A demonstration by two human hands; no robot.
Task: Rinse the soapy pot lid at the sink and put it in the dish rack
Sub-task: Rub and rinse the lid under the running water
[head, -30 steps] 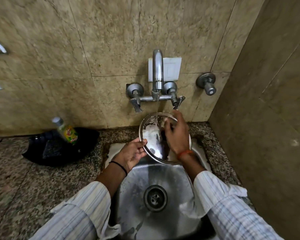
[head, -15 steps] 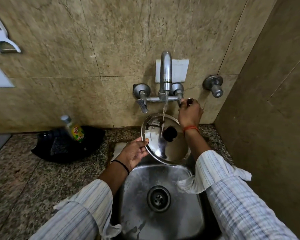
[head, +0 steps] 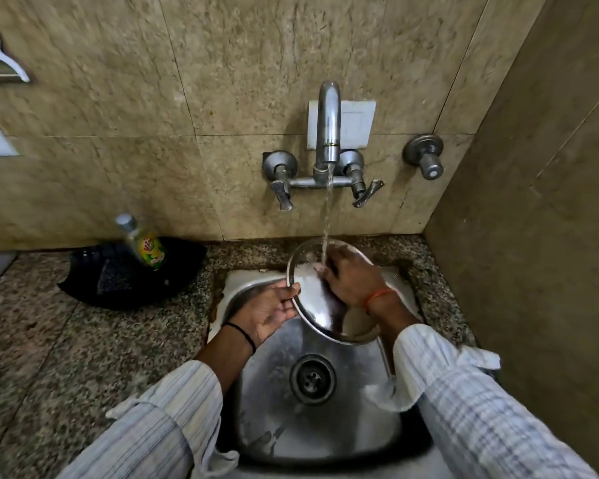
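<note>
The steel pot lid (head: 310,307) is tilted over the back of the steel sink (head: 281,430), under the water stream (head: 327,216) from the wall tap (head: 327,126). My left hand (head: 274,312) grips the lid's left rim with its fingers. My right hand (head: 353,278) lies curled on the lid's face right where the water lands, and it covers the lid's knob. White suds show on the lid beside my right fingers. No dish rack is in view.
A green-labelled bottle (head: 146,245) stands in a black tray (head: 118,285) on the granite counter (head: 49,357), left of the sink. The tap's right lever (head: 367,193) and a separate wall valve (head: 426,157) sit above. A tiled side wall (head: 533,254) closes the right.
My right hand left the tap's right lever and came back down onto the lid's face. The water now runs in a fuller stream. My left hand kept its hold.
</note>
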